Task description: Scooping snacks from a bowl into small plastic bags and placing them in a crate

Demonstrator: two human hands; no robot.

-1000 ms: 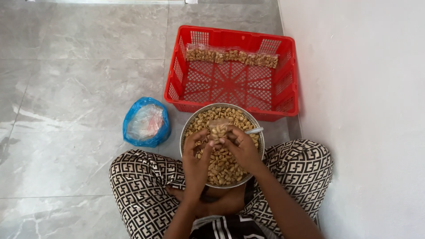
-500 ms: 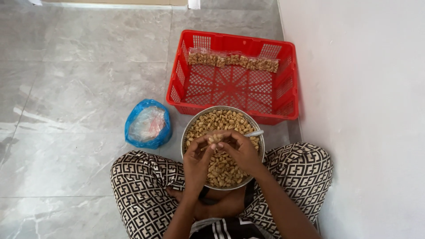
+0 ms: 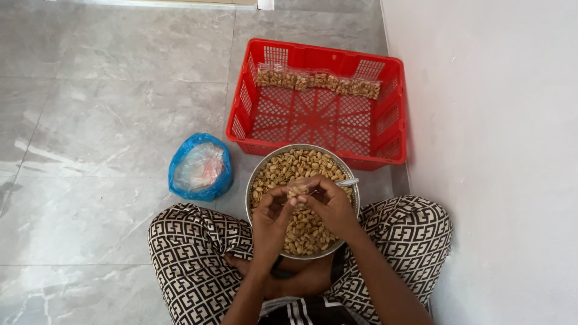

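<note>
I judge the step in hand to be the closing of a small clear packet of nuts (image 3: 296,191), which I hold pinched between both hands above the metal bowl (image 3: 257,171) of shelled nuts that sits in my lap. My left hand (image 3: 272,218) comes up from the lower left, fingers curled and thumb pressed to the packet's near side; my right hand (image 3: 328,204) meets it from the right, fingertips bent inward on the packet's top edge, so both hands are clenched on the packet and touching each other over it. The wrists angle in toward the middle, forearms crossing my patterned trousers (image 3: 192,253). A spoon handle (image 3: 347,181) pokes out at the bowl's right rim, just beside my right hand. A good next move would need a firm, even pinch along the opening so no nuts spill back. Beyond the bowl stands a red crate (image 3: 391,114) with a row of filled packets (image 3: 318,81) along its far wall, and a blue bag (image 3: 199,167) lies on the floor to the left.
</note>
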